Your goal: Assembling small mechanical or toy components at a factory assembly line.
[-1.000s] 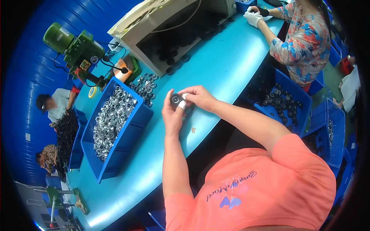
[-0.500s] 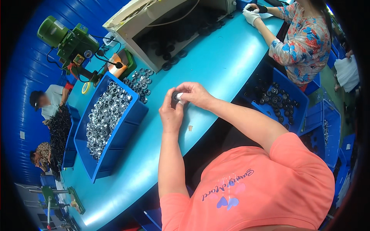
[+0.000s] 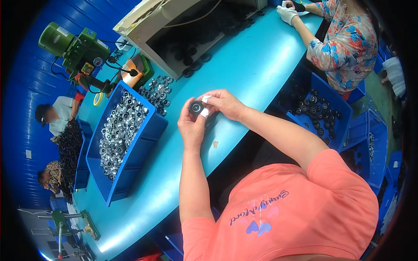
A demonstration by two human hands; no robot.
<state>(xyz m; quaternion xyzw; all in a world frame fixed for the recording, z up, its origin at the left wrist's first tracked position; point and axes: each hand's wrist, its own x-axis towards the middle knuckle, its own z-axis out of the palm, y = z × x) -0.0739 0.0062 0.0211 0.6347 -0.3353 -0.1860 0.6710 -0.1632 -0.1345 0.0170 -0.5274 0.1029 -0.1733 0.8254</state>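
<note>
A small black wheel (image 3: 196, 107) with a pale ringed centre faces up between my hands, above the turquoise table. My left hand (image 3: 191, 125) is closed around its near and left side, a white-wrapped thumb against the rim. Curled in from the right, my right hand (image 3: 225, 104) grips at the wheel's upper right edge with white-wrapped fingers; its fingertips are partly hidden. To the left stands a blue bin (image 3: 139, 150) heaped with shiny metal hubs (image 3: 117, 139).
Loose metal hubs (image 3: 157, 90) lie beyond the bin. A green drill press (image 3: 78, 52) stands back left. A pale open-fronted box (image 3: 152, 48) holds black wheels. At right are a blue bin of wheels (image 3: 313, 111) and a gloved co-worker (image 3: 339, 52).
The wheel's face has turned into plain view. My right thumb has moved off it toward the upper right, and the left hand has shifted slightly.
</note>
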